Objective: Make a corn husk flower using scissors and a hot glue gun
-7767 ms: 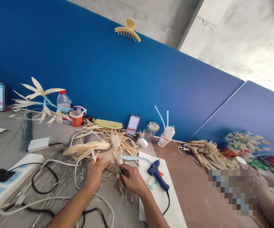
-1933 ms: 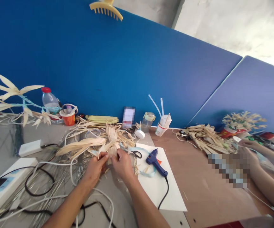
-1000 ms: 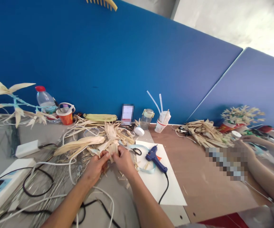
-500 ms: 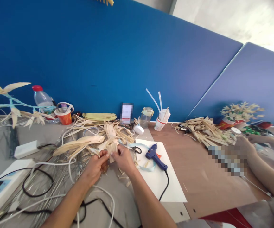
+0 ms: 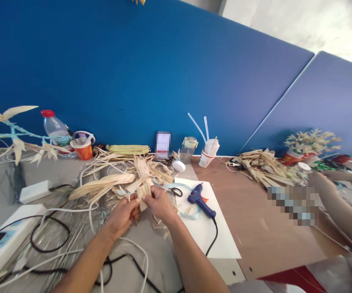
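Note:
A short, pale piece of corn husk (image 5: 144,193) is stretched between my two hands, low over the table. My left hand (image 5: 123,215) pinches its left edge with thumb and fingers, and my right hand (image 5: 161,203) grips the right edge. Behind them lies a heap of dried corn husks (image 5: 105,185). Scissors (image 5: 176,191) rest just right of my right hand, their blades partly hidden. A blue hot glue gun (image 5: 202,201) lies on a white sheet (image 5: 218,240), beside a loop of light blue ribbon (image 5: 191,215).
On the left are a power strip (image 5: 14,232), tangled cables and thin wires. Along the blue partition (image 5: 133,73) stand a bottle (image 5: 53,126), a red bucket (image 5: 83,151), a phone (image 5: 163,146), a jar (image 5: 188,150) and a cup (image 5: 206,158). Another person's arms (image 5: 343,207) work at right.
My hands stay in nearly the same place, and the husk piece between them has tilted slightly. The view has shifted a little. The other person's hands have moved slightly.

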A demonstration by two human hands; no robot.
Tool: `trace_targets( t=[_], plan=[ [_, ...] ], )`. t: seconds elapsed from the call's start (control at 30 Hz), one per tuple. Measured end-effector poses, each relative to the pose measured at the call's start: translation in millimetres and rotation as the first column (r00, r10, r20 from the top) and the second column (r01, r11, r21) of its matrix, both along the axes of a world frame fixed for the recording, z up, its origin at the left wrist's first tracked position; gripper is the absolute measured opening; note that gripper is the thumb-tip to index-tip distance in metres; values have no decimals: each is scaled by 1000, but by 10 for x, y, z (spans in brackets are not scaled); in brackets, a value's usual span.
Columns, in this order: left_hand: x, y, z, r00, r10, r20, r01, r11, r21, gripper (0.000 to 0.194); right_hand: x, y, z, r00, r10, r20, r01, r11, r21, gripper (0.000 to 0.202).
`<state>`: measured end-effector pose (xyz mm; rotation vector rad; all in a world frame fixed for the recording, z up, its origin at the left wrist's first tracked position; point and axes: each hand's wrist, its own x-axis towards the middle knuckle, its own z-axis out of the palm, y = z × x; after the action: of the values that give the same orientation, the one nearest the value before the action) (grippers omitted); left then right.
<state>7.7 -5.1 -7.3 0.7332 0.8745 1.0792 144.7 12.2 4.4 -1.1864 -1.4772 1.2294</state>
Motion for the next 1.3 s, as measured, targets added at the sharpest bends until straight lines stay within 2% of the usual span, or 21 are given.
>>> trace_targets(
  t=[0.17, 0.37, 0.6, 0.67, 0.73, 0.8, 0.87, 0.93, 1.0, 1.03, 1.13, 1.23, 1.3],
  plan=[
    [7, -16, 29, 1000, -14, 23, 14, 1000, 8, 37, -10, 16, -63, 990, 24, -138, -30, 999, -41, 11],
    [-12, -26, 30, 997, -47, 67, 45, 999, 25, 34, -21, 2, -32, 924, 35, -381, -99, 984, -150, 20],
    [-46, -51, 25, 990, -95, 105, 90, 995, 54, 32, -38, -38, -3, 898, 59, -436, -149, 973, -175, 23],
    [-70, -65, 49, 985, -130, 113, 122, 990, 70, 33, -5, -2, -10, 920, 17, -391, -87, 983, -163, 18],
    [-93, -62, 79, 979, -166, 118, 156, 984, 92, 34, 67, 60, -8, 936, -113, -333, 66, 987, -149, 14],
    [-105, -35, 95, 985, -107, 137, 93, 990, 105, 34, 157, 123, 2, 910, -235, -341, 195, 970, -148, 13],
    [-98, 5, 86, 992, -43, 121, 30, 993, 111, 35, 226, 164, 13, 888, -258, -381, 220, 965, -141, 14],
    [-80, 36, 55, 995, -52, 84, 43, 993, 106, 34, 249, 171, 14, 919, -244, -311, 220, 969, -110, 13],
    [-60, 46, 18, 997, -41, 64, 34, 993, 113, 33, 235, 152, 2, 964, -254, -80, 250, 967, -50, 11],
    [-51, 45, 2, 998, -11, 61, 4, 993, 122, 32, 221, 137, -6, 962, -265, 67, 266, 964, -7, 11],
    [-33, 35, -30, 999, 40, 2, -40, 991, 126, 32, 188, 85, -13, 850, -357, 388, 299, 932, 205, 14],
    [-16, 43, -50, 994, 75, -76, -65, 989, 130, 34, 175, 34, 27, 769, -473, 430, 314, 865, 391, 23],
    [-2, 52, -63, 984, 100, -145, -79, 986, 147, 35, 158, -1, 73, 793, -494, 355, 317, 834, 452, 26]
  ],
)
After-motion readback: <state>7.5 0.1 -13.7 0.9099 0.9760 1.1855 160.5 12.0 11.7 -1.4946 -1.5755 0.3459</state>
